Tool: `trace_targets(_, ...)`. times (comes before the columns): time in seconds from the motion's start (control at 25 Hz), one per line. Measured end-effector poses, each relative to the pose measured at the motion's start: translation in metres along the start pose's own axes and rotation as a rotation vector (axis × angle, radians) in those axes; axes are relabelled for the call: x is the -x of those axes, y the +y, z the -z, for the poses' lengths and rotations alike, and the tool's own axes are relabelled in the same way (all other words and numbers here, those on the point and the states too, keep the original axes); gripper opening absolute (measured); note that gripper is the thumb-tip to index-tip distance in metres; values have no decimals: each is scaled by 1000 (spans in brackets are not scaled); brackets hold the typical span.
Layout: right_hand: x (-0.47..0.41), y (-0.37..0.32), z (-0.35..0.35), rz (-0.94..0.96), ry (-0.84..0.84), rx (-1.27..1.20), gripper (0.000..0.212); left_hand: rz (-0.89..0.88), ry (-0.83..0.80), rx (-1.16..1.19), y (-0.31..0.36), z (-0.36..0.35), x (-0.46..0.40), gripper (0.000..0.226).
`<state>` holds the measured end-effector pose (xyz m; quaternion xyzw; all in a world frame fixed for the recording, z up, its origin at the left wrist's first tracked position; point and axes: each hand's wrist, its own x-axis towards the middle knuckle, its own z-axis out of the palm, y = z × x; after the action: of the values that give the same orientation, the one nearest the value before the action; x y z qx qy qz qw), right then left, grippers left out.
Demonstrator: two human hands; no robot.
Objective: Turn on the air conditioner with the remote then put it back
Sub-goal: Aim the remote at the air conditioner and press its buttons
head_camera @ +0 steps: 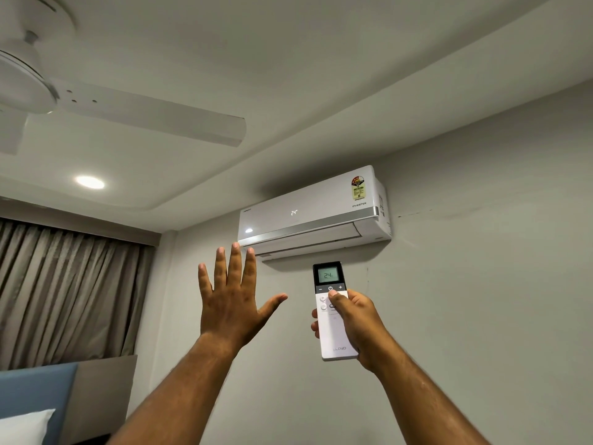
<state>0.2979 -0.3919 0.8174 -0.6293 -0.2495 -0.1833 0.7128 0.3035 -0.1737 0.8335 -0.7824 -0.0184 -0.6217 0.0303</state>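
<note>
A white air conditioner hangs high on the wall, its front panel lit with "24" and its lower flap slightly open. Below it my right hand holds a slim white remote upright, pointed at the unit. The remote's dark top has a lit screen reading 24, and my thumb rests just under the power button. My left hand is raised to the left of the remote, palm toward the unit, fingers spread, holding nothing.
A white ceiling fan hangs at the upper left, with a round ceiling light below it. Grey-brown curtains cover the left wall. A blue headboard and a white pillow sit at the bottom left.
</note>
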Motion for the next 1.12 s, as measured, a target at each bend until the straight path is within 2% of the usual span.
trace_targets(1.12,-4,3,-12,-14,35,-6,14,20,1,27,-9,-1,2,101)
